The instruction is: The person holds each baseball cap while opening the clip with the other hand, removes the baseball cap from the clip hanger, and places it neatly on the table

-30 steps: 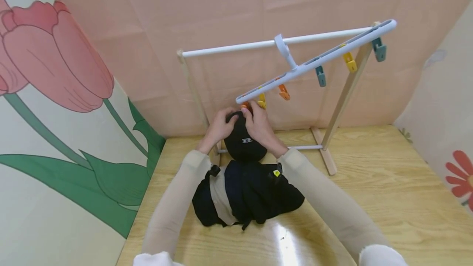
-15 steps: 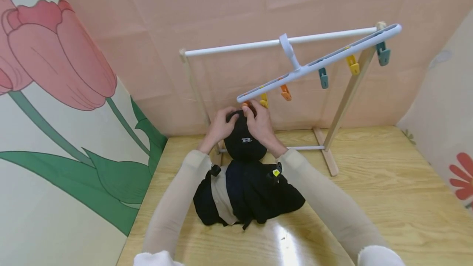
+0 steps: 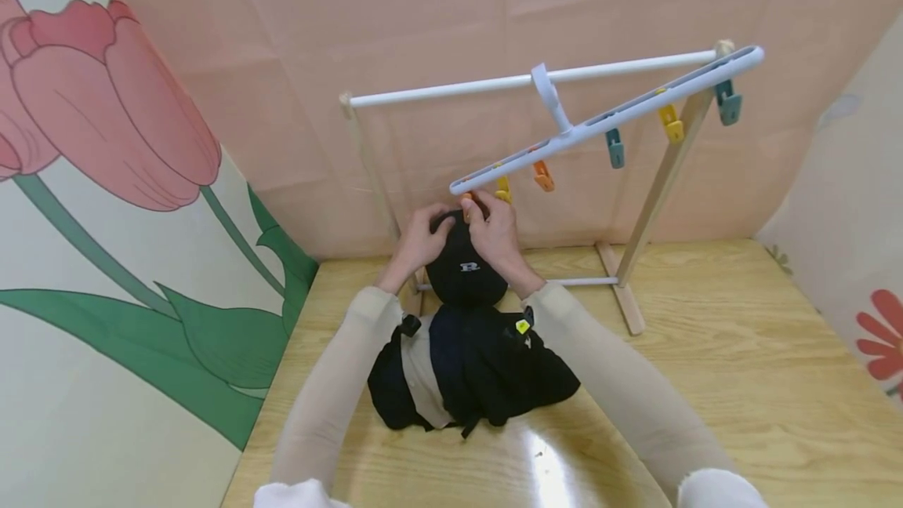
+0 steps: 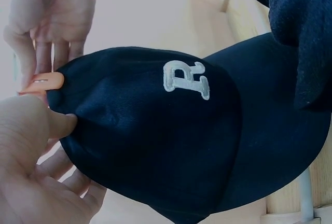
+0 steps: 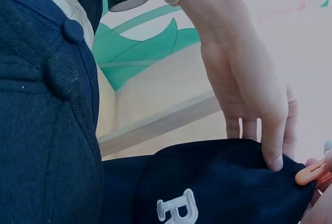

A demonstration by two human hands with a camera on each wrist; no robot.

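Observation:
A black cap (image 3: pixel 462 284) with a white letter R hangs brim down below the left end of a pale blue clip hanger (image 3: pixel 600 125). My left hand (image 3: pixel 420 241) pinches the cap's upper edge, thumb on the front and the other fingers behind. On the right, my right hand (image 3: pixel 496 235) pinches an orange clothes peg (image 4: pixel 49 81) between thumb and fingers. The peg's tip overlaps the cap's edge in the left wrist view. Just below the cap lies a row of dark and beige caps (image 3: pixel 487 367) on the table.
The hanger's hook sits over the white rail (image 3: pixel 451 90) of a wooden-legged rack (image 3: pixel 663 186), and the hanger slants toward me at its left end. Several other pegs, yellow (image 3: pixel 670 124), orange (image 3: pixel 543 176) and teal (image 3: pixel 615 149), dangle from it. A tulip-printed wall (image 3: pixel 113 116) stands at left.
The orange peg shows more fully now, tipped down over the cap's edge beside my right thumb. My left hand and the cap have barely moved.

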